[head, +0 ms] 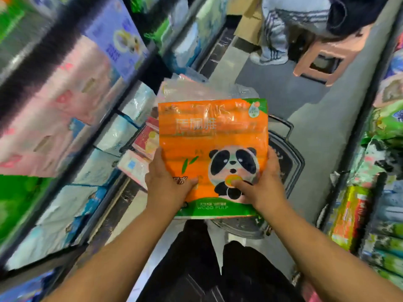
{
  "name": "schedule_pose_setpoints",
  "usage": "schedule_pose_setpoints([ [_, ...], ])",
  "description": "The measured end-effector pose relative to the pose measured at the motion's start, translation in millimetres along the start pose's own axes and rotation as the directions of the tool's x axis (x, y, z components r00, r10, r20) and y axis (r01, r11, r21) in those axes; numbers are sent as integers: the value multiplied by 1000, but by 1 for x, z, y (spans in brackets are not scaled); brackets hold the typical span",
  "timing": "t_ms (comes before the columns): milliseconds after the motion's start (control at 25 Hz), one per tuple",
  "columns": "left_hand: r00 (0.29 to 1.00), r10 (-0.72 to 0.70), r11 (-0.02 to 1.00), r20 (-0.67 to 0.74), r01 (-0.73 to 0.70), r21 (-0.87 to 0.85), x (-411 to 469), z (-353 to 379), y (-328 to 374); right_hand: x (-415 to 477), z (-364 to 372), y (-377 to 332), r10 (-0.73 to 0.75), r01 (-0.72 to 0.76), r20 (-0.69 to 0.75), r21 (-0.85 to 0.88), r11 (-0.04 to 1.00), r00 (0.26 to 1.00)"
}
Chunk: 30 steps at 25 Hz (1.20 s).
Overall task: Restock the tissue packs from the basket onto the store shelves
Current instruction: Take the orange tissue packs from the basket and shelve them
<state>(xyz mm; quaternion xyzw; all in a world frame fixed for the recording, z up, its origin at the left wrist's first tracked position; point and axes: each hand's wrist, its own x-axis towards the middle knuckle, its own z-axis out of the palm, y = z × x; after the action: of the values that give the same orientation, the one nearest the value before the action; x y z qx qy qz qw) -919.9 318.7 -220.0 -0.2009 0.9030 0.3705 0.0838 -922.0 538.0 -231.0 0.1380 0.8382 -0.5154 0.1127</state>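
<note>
Both hands, left (168, 182) and right (259, 184), gripped orange tissue pack (212, 153) by lower corners. Pack hid most of basket (285, 158); shelves (65, 127) blurred.

The person's body takes up the lower part of the frame. The left forearm (113, 243) enters from the lower left corner and the right forearm (316, 243) from the lower right. Both are bare along the whole length that shows, from wrist to frame edge. The left hand (168, 182) and the right hand (261, 188), near the middle of the frame, are bare too. The thumbs look broad and short-nailed, though blur hides finer detail of the fingers (158, 154). In the lower middle, between the forearms, are black trousers (187, 262). They show as two dark legs of plain cloth, with faint grey creases near the bottom edge. No print or marking can be made out on them.
</note>
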Motion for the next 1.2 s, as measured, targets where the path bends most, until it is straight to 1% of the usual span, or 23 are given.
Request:
schedule_pose_setpoints([
  [80, 996, -29, 999, -81, 27, -24, -23, -25, -1, -4, -2, -27, -96, 103, 83, -82, 991, 992],
  [200, 983, -96, 994, -160, 87, -62, -56, -59, -3, -11, 1, -68, -240, 276, 209, -161, 948, 948],
  [240, 979, -112, 992, -169, 102, -69, -65, -68, -4, -14, 3, -80, -276, 323, 249, -173, 930, 928],
  [320, 963, -155, 985, -219, 133, -113, -82, -92, -11, -20, 13, -104, -359, 444, 356, -192, 875, 863],
  [400, 940, -194, 978, -281, 164, -126, -97, -114, -22, -26, 30, -124, -405, 526, 435, -203, 826, 804],
  [560, 874, -276, 960, -400, 232, -156, -127, -159, -50, -47, 75, -163, -439, 617, 564, -166, 769, 700],
  [680, 843, -322, 946, -430, 271, -176, -138, -192, -74, -59, 109, -191, -470, 664, 609, -127, 737, 638],
  [760, 836, -324, 946, -443, 276, -170, -140, -217, -89, -66, 133, -214, -487, 688, 628, -110, 717, 608],
  [880, 835, -297, 955, -464, 250, -160, -135, -254, -108, -68, 167, -250, -503, 720, 630, -133, 682, 592],
  [1040, 832, -254, 966, -493, 197, -166, -113, -302, -135, -70, 212, -290, -524, 731, 618, -125, 671, 586],
  [1120, 839, -257, 965, -479, 194, -179, -97, -323, -145, -68, 230, -305, -530, 734, 604, -139, 664, 595],
  [1200, 849, -235, 969, -474, 165, -185, -81, -342, -155, -65, 246, -320, -516, 723, 591, -176, 668, 620],
])
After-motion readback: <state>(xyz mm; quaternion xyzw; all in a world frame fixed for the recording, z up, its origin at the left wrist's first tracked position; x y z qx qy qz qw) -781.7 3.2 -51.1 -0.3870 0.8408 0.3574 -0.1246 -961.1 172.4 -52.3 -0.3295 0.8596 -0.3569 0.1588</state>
